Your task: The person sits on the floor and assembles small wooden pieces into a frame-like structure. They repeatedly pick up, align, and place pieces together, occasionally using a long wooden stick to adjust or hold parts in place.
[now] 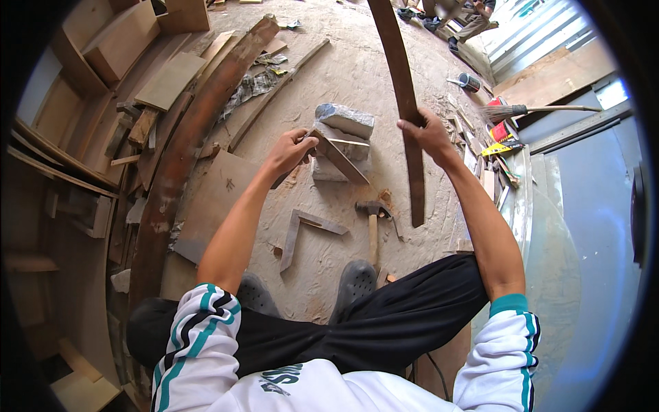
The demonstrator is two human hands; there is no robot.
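Note:
My left hand (292,151) is closed on a short flat wooden strip (341,161), which slants down to the right in front of a small stack of rough grey blocks (345,119). A darker edge shows under that hand, but I cannot tell whether it belongs to the same piece. My right hand (427,137) grips a long dark wooden board (398,62) that runs from the top of the view down past the blocks. Below, on the floor, lie an L-shaped wooden piece (294,233) and a claw hammer (373,230) with a wooden handle.
A long reddish-brown beam (182,165) and wood scraps lie at the left. Cabinet-like wooden pieces (123,41) stand beyond them. Along the right are a brush (504,111), a can (469,82) and a bluish sheet (583,233). Another person (470,20) sits far off at the upper right.

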